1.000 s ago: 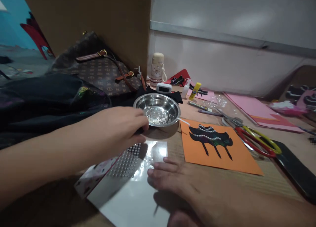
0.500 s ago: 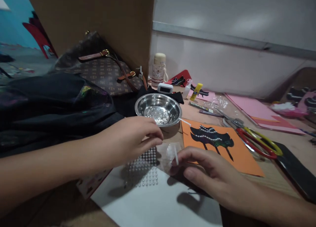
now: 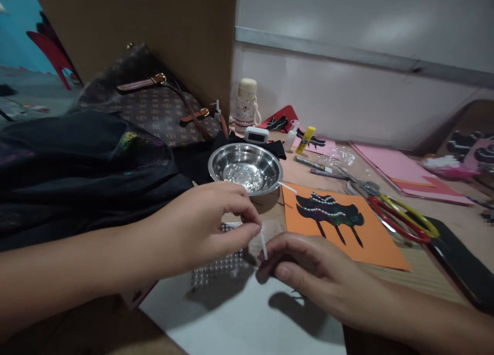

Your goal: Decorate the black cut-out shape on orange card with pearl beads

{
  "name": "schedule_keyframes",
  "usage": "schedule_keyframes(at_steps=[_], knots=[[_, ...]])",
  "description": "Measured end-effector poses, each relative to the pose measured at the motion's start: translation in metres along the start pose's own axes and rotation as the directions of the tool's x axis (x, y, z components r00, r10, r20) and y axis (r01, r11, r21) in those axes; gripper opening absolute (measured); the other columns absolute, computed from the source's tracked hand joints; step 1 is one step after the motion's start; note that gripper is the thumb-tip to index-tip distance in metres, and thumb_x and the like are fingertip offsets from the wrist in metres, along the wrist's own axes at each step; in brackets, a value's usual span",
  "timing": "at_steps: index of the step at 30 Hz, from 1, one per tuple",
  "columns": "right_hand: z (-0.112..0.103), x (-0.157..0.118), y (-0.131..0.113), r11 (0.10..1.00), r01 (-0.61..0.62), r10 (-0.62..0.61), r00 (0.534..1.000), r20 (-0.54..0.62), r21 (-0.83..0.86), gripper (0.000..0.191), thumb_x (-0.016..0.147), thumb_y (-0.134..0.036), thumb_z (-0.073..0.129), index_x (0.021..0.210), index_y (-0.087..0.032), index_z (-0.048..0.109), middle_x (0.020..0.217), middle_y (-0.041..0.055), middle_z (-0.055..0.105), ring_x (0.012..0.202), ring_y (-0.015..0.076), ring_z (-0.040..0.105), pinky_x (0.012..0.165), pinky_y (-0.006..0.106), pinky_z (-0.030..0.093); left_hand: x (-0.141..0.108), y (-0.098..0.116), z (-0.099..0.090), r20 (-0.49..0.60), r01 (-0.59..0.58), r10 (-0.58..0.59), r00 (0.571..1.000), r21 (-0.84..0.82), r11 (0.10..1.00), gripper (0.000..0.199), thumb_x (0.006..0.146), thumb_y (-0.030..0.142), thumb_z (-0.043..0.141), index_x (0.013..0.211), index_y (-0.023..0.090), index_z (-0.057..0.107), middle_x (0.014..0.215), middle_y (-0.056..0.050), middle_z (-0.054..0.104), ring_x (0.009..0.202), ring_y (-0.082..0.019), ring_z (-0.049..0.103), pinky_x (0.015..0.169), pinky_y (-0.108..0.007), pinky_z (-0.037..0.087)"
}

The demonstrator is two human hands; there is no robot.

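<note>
My left hand [image 3: 227, 224] reaches in over a sheet of stick-on pearls [image 3: 216, 270], thumb and forefinger pinched at the upper end of a thin white strip [image 3: 264, 244]. The strip's lower end is at the curled fingertips of my right hand [image 3: 312, 267], which are in shadow. Beneath both hands lies a white sheet of paper [image 3: 247, 324]; the pearl sheet overlaps its far edge. Right of the hands is an orange card [image 3: 386, 254] bearing a black cut-out shape [image 3: 328, 213] with rows of pearls. A steel bowl [image 3: 274, 177] holding small shiny pieces stands behind my left hand.
Red-and-yellow-handled scissors [image 3: 401, 226] lie by a black flat object [image 3: 459, 262] at right. Farther back are a glue stick [image 3: 306, 140], a small white bottle [image 3: 291, 138], a flask [image 3: 246, 105] and pink paper [image 3: 386, 164]. Dark cloth [image 3: 85, 175] and a patterned bag [image 3: 154, 110] fill the left.
My left hand has moved slightly right and closed its fingertips on the strip's upper end. My right hand has shifted a little left with the strip, which now leans more.
</note>
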State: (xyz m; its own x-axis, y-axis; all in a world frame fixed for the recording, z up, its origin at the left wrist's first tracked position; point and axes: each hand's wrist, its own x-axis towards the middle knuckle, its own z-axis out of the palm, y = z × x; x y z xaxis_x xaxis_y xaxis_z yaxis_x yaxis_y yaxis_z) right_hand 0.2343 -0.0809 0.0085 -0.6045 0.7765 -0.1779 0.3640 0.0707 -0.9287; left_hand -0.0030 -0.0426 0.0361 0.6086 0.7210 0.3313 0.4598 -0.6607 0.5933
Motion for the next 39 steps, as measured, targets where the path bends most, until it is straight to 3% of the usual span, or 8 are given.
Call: schedule_keyframes(at_steps=[10,16,19,25,30,34,36,39], knots=[[0.002,0.000,0.004,0.998,-0.005,0.007,1.000,0.018,-0.064,0.023,0.098,-0.042,0.055,0.108,-0.024,0.066,0.098,0.0038,0.073,0.090,0.0198,0.066,0.079,0.033,0.054,0.002,-0.003,0.009,-0.012,-0.199,0.206,0.978,0.212,0.957,0.007,0.086,0.017,0.064,0.081,0.020,0.067,0.080,0.001,0.066,0.076,-0.015,0.059,0.070,-0.028,0.043],[0.000,0.004,-0.001,0.995,-0.038,0.036,0.999,0.020,0.097,0.021,0.095,-0.040,0.058,0.104,-0.022,0.066,0.093,0.0041,0.074,0.086,0.0185,0.067,0.079,0.033,0.054,-0.005,-0.002,0.007,0.029,-0.420,0.485,0.874,0.548,0.723,0.013,0.094,0.020,0.054,0.086,0.020,0.065,0.085,-0.002,0.068,0.080,-0.018,0.059,0.077,-0.035,0.045],[-0.003,0.007,-0.003,0.977,-0.066,0.056,0.997,0.055,0.203,0.022,0.094,-0.040,0.061,0.103,-0.021,0.067,0.092,0.0038,0.075,0.087,0.0179,0.068,0.082,0.032,0.053,-0.011,0.001,0.004,0.048,-0.462,0.535,0.844,0.571,0.678,0.007,0.096,0.024,0.057,0.095,0.021,0.064,0.092,-0.001,0.069,0.086,-0.019,0.059,0.083,-0.036,0.045],[-0.009,0.011,-0.002,0.955,-0.134,0.133,0.991,0.023,0.266,0.033,0.090,-0.046,0.066,0.111,-0.020,0.068,0.090,0.0043,0.076,0.086,0.0195,0.068,0.080,0.035,0.052,-0.004,0.002,0.006,-0.094,-0.332,0.390,0.916,0.368,0.868,0.006,0.092,0.018,0.059,0.088,0.022,0.062,0.086,0.000,0.065,0.078,-0.015,0.059,0.071,-0.030,0.044],[-0.011,0.012,-0.001,0.960,-0.144,0.134,0.989,0.057,0.239,0.037,0.096,-0.041,0.057,0.127,-0.021,0.063,0.087,0.0043,0.076,0.082,0.0191,0.069,0.079,0.036,0.052,-0.002,0.005,0.001,-0.130,-0.301,0.356,0.926,0.320,0.899,0.009,0.089,0.015,0.060,0.086,0.021,0.065,0.085,0.000,0.065,0.078,-0.014,0.059,0.072,-0.028,0.045],[-0.012,0.009,0.007,0.993,0.101,-0.112,0.969,-0.220,-0.057,0.019,0.095,-0.030,0.062,0.113,-0.023,0.063,0.093,0.0032,0.073,0.084,0.0170,0.068,0.076,0.031,0.054,0.000,0.002,0.002,-0.067,-0.064,0.063,0.996,-0.012,0.998,0.010,0.084,0.015,0.060,0.078,0.021,0.066,0.081,0.003,0.064,0.075,-0.012,0.059,0.068,-0.023,0.045],[-0.014,0.007,0.010,0.819,0.339,-0.468,0.862,-0.196,-0.463,0.010,0.096,-0.021,0.060,0.106,-0.022,0.062,0.096,0.0044,0.071,0.087,0.0175,0.066,0.078,0.031,0.054,0.004,0.000,0.005,0.067,0.130,-0.120,0.990,-0.171,0.977,0.010,0.083,0.020,0.060,0.076,0.021,0.066,0.074,0.004,0.063,0.070,-0.012,0.057,0.062,-0.022,0.044],[-0.018,0.005,0.009,0.230,0.535,-0.768,0.613,0.186,-0.813,0.016,0.098,-0.010,0.049,0.107,-0.015,0.061,0.089,0.0080,0.071,0.083,0.0208,0.063,0.077,0.038,0.055,0.010,-0.002,0.008,0.268,0.392,-0.326,0.906,-0.245,0.887,0.014,0.083,0.030,0.059,0.076,0.020,0.066,0.068,0.004,0.061,0.064,-0.012,0.053,0.056,-0.022,0.040]])
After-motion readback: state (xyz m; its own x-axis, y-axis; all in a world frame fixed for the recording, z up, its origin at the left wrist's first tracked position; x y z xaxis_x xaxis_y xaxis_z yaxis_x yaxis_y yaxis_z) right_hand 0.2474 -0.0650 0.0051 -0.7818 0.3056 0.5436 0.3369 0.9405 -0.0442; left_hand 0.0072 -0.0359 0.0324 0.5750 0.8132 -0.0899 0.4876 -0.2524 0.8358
